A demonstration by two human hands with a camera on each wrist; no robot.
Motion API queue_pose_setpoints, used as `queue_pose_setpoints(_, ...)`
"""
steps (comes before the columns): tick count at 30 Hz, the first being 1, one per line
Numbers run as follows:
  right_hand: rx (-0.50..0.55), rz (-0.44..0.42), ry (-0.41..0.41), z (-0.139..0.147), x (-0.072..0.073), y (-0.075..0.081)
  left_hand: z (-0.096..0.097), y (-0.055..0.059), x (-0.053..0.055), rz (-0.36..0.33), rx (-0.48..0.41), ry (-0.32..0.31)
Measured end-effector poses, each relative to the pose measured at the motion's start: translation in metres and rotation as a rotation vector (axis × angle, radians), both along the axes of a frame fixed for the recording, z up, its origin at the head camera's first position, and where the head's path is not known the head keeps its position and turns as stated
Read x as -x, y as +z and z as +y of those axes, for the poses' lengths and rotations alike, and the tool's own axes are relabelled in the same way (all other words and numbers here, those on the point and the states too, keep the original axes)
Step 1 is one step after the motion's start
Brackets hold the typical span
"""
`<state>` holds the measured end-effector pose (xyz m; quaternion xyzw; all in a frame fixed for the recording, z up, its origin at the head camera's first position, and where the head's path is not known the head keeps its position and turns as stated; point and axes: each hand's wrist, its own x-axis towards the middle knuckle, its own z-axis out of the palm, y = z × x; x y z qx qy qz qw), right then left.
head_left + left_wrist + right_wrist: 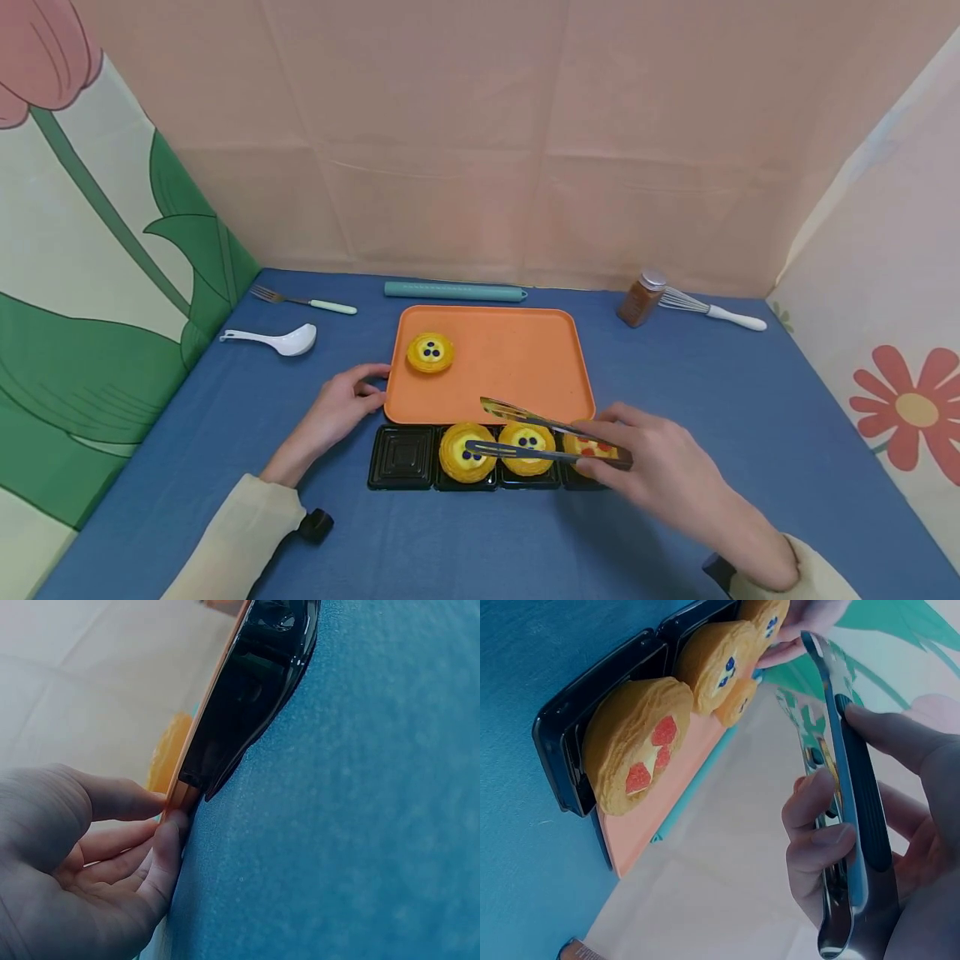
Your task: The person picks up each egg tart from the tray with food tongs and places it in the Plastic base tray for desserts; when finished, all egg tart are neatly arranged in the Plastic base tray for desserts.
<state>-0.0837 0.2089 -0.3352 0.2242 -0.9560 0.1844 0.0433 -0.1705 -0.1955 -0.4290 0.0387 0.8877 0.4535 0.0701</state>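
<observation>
My left hand [348, 404] pinches the left edge of the orange tray [510, 358] between thumb and fingers, as the left wrist view shows. On the tray's left part lies a tart with blueberry dots [431, 353]. In front of it stands a black compartmented box [402, 458]; its leftmost compartment holds nothing. Two blueberry tarts [456, 468] fill the middle compartments, and a tart with red fruit pieces [637, 742] sits in the rightmost one. My right hand [663, 458] grips metal tongs [862, 795], their arms spread apart above the box with nothing between the tips.
Behind the tray lies a teal rolling-pin-like bar [453, 291]. At the back left are a fork [330, 307] and a white ladle [292, 340]. A brown spice jar [640, 302] and a whisk [723, 315] lie back right. Cloth walls border the blue table [450, 550].
</observation>
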Motion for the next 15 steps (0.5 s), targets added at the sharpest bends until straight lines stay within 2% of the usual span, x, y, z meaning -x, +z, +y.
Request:
queue_pose_setpoints(8, 0.089, 0.041, 0.016, -0.003, 0.012, 0.001, 0.001, -0.001, -0.001, 0.014, -0.010, -0.002)
queue_pose_setpoints(15, 0.039, 0.043, 0.025, -0.010, 0.030, 0.000, 0.001, 0.000, -0.001, 0.011, -0.006, 0.006)
